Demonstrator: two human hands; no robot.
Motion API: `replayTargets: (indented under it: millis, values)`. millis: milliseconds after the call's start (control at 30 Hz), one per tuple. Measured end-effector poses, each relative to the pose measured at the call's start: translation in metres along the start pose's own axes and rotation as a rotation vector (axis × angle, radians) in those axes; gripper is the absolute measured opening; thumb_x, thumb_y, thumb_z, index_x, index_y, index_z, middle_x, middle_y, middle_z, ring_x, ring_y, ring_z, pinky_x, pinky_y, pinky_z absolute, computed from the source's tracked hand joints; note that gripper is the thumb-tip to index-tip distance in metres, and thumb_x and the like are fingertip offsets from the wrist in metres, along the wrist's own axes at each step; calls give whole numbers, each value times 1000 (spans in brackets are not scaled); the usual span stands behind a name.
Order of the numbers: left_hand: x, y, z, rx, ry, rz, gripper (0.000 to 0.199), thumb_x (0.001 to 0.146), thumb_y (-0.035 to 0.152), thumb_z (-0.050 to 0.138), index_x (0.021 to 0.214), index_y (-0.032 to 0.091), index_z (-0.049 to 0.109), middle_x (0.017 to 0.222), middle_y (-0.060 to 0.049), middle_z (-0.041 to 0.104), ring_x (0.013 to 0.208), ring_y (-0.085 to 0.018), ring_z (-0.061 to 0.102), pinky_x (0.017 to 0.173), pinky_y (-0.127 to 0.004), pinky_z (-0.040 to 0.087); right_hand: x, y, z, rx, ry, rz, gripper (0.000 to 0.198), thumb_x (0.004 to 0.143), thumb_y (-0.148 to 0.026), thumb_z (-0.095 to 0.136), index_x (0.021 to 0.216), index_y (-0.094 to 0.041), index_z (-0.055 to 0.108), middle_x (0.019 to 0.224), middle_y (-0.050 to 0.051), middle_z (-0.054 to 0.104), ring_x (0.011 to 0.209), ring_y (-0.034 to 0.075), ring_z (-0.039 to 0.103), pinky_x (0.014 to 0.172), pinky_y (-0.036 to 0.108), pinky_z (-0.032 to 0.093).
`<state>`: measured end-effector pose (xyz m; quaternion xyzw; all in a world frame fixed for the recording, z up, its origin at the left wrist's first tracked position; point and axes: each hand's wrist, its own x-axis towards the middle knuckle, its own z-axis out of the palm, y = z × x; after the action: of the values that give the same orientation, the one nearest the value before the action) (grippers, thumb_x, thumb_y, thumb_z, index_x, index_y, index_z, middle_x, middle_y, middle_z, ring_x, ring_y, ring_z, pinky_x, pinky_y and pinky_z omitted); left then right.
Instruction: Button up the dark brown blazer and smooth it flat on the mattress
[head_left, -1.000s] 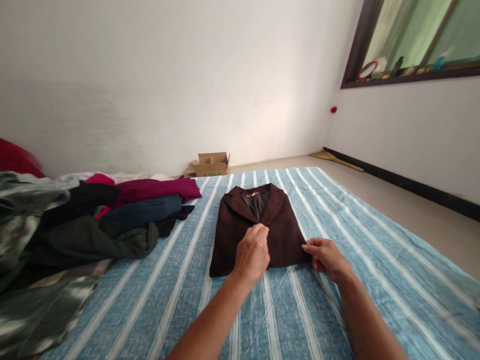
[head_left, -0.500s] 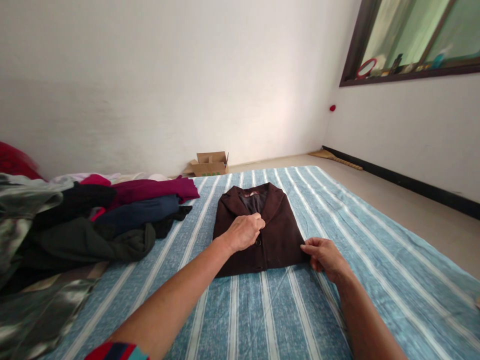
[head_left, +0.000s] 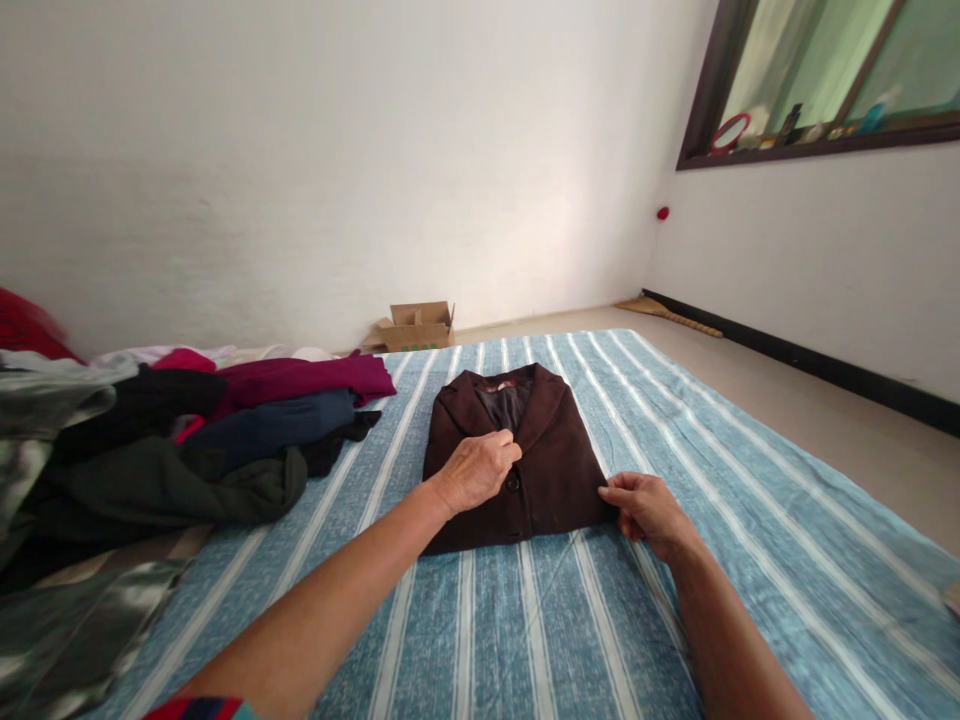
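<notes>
Pinching the jacket [head_left: 559, 490] at its near right corner, the right hand [head_left: 646, 508] has thumb and forefinger clamped on the cloth, its other fingers curled below. The left hand [head_left: 480, 468] rests on the jacket's front where the lapels [head_left: 546, 412] meet, its fingers bunched together; whether they nip the cloth I cannot tell. The jacket lies flat and folded, under the left hand and reaching across to the right. A dark button [head_left: 512, 481] sits just below the left hand's fingers, and the collar and lining [head_left: 508, 406] open just beyond them. Under both hands spreads a blue striped sheet [head_left: 615, 640]. Left of the left hand, well apart from it, is a heap of clothes: purple [head_left: 307, 378], navy [head_left: 281, 425], dark green [head_left: 172, 485] and black [head_left: 142, 408]. Far beyond the left hand stands an open box [head_left: 421, 332] by the wall [head_left: 375, 150]. Beyond the right hand, past the sheet, a broom [head_left: 675, 316] lies on the floor [head_left: 795, 400].
</notes>
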<state>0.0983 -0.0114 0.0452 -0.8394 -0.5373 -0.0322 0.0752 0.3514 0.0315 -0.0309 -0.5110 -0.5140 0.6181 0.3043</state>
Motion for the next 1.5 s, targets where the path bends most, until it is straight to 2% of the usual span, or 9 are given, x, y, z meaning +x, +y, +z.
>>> replayTargets:
  millis: [200, 333, 567, 767, 900, 1033, 1167, 1367, 1500]
  values:
    - [-10, -6, 11, -210, 119, -26, 15, 83, 10, 50, 81, 18, 63, 85, -2, 58, 83, -15, 57, 75, -25, 44, 0, -1, 0, 3, -7, -2, 27, 58, -40, 64, 61, -20, 47, 32, -7, 40, 28, 8, 37, 31, 19, 18]
    - [-10, -4, 15, -360, 183, -160, 16, 86, 22, 54, 72, 17, 62, 82, -2, 60, 80, -14, 57, 75, -25, 44, 0, -1, 0, -2, 2, 4, 26, 59, -40, 64, 60, -20, 47, 32, -7, 41, 28, 8, 37, 31, 19, 18]
    - [-9, 3, 23, -301, 199, -338, 14, 78, 18, 63, 66, 18, 55, 81, -2, 59, 81, -17, 54, 75, -28, 42, 0, -1, 0, -4, 3, 1, 27, 58, -41, 64, 61, -20, 47, 32, -8, 41, 28, 8, 38, 31, 19, 18]
    - [-9, 3, 20, -373, 180, -456, 15, 72, 17, 66, 65, 18, 53, 82, -1, 59, 82, -17, 55, 76, -28, 42, 0, -1, 1, 4, 2, -4, 28, 57, -41, 64, 61, -20, 47, 32, -8, 41, 28, 8, 38, 31, 19, 18]
    - [-4, -2, 11, -409, 152, -482, 11, 70, 17, 67, 67, 18, 57, 77, 0, 60, 74, -16, 56, 68, -27, 41, 0, 0, 1, 9, 0, -10, 27, 57, -41, 64, 61, -20, 47, 31, -8, 41, 27, 7, 37, 31, 19, 17]
    - [4, -7, 1, -433, 190, -486, 7, 69, 17, 65, 66, 18, 59, 74, 0, 61, 70, -15, 57, 67, -26, 41, 1, 0, 1, 6, 4, -11, 26, 58, -40, 64, 60, -20, 47, 31, -7, 41, 27, 8, 37, 31, 19, 18]
    - [11, -6, -3, -408, 229, -475, 15, 75, 22, 60, 62, 18, 58, 74, -1, 62, 73, -15, 58, 69, -26, 41, 1, 0, 1, 10, 3, -12, 25, 58, -39, 64, 61, -20, 49, 31, -7, 42, 27, 8, 37, 31, 19, 18]
    - [8, 0, 5, -342, 91, -454, 11, 73, 26, 65, 67, 18, 59, 79, -2, 62, 77, -17, 58, 71, -27, 41, 1, 0, 0, 23, -2, -13, 25, 59, -39, 64, 62, -20, 49, 31, -7, 42, 27, 9, 38, 31, 19, 18]
    - [7, 2, 4, -352, 79, -482, 11, 73, 25, 65, 68, 18, 59, 79, -2, 62, 75, -16, 58, 68, -26, 41, 2, 0, 0, 24, 2, -12, 26, 59, -39, 65, 62, -19, 49, 31, -7, 42, 28, 8, 39, 31, 19, 18]
